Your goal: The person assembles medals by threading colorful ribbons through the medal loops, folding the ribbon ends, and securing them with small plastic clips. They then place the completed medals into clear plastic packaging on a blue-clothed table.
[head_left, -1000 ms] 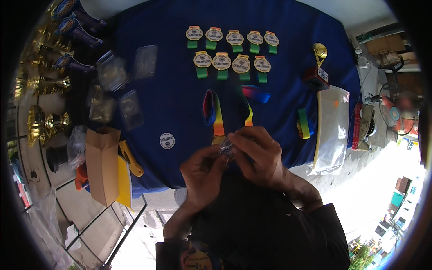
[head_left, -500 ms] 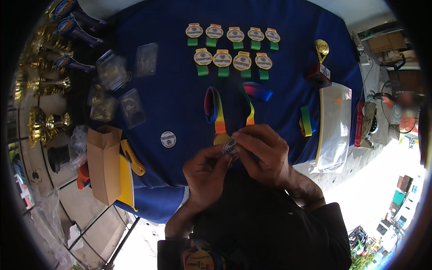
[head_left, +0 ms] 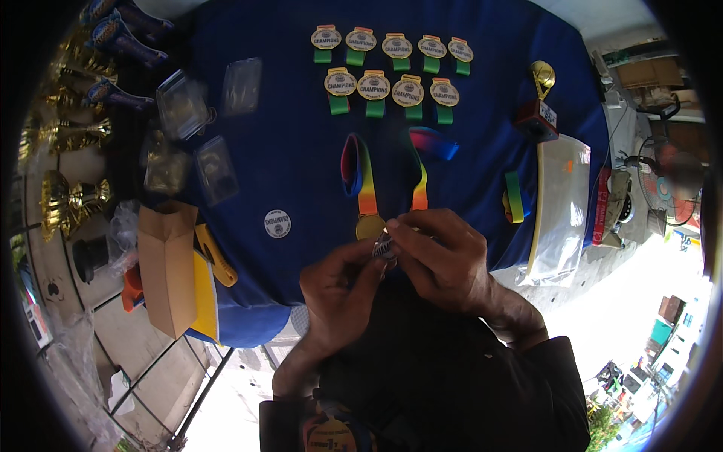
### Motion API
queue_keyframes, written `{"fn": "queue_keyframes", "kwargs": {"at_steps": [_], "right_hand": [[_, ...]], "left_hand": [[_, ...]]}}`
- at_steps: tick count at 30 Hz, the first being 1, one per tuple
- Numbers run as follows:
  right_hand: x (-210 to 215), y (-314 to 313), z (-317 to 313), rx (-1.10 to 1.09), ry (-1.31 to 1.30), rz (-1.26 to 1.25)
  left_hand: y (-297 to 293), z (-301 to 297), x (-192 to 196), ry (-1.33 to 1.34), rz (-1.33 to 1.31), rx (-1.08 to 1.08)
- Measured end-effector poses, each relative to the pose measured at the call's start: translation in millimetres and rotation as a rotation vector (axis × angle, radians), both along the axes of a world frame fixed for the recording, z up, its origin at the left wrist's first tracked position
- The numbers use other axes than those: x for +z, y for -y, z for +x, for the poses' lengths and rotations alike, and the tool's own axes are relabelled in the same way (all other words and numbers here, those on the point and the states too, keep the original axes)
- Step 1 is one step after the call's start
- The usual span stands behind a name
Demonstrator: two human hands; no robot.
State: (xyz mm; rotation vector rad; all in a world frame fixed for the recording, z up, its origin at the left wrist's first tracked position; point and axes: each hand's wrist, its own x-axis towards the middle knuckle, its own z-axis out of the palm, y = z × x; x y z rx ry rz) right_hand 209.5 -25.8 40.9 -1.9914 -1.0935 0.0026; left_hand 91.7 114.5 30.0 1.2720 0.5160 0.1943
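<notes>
Between the fingertips of both hands is a small round white printed sticker (head_left: 382, 248), slightly bent. My left hand (head_left: 339, 290) pinches its lower left side with thumb and fingers. My right hand (head_left: 440, 256) pinches its upper right edge. Just beyond them lies a blank gold medal (head_left: 370, 227) on a rainbow ribbon (head_left: 364, 177). A second rainbow ribbon (head_left: 419, 177) runs down behind my right hand, which hides its lower end. Another round white sticker (head_left: 278, 224) lies flat on the blue cloth to the left.
Finished-looking medals (head_left: 373, 85) lie in two rows at the far side. Clear plastic cases (head_left: 217, 169) and an open cardboard box (head_left: 167, 271) with a yellow-handled cutter (head_left: 216, 256) are left. Right are a small trophy (head_left: 538, 120), a rolled ribbon (head_left: 513, 197) and clear plastic sleeves (head_left: 561, 211).
The sticker is more bent and turned between my fingers, and less of its face shows. My left hand has shifted slightly left. The whole view has moved a little.
</notes>
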Motion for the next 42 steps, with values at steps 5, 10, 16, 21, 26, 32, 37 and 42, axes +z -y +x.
{"fn": "queue_keyframes", "kwargs": {"at_steps": [5,10,16,21,26,32,37,42], "right_hand": [[-2,1,-1,0.008,0.042,-0.018],[-4,0,0,0.008,0.110,0.014],[-4,1,0,0.032,0.045,0.005],[-6,0,0,0.010,0.005,0.051],[-8,0,1,0.015,0.029,0.047],[-11,1,3,0.035,-0.007,0.037],[-12,2,2,0.035,-0.013,0.035],[-13,0,1,0.019,-0.032,0.049]], "left_hand": [[0,-1,0,0.014,-0.023,0.005],[-2,-1,-1,0.011,0.021,-0.008],[-2,-1,-1,0.042,0.027,-0.004],[-7,-3,1,0.001,0.143,-0.092],[-8,0,0,0.018,0.139,-0.101],[-10,0,4,-0.034,0.147,-0.123],[-11,2,3,-0.032,0.150,-0.121],[-12,1,2,-0.037,0.190,-0.138]]}}
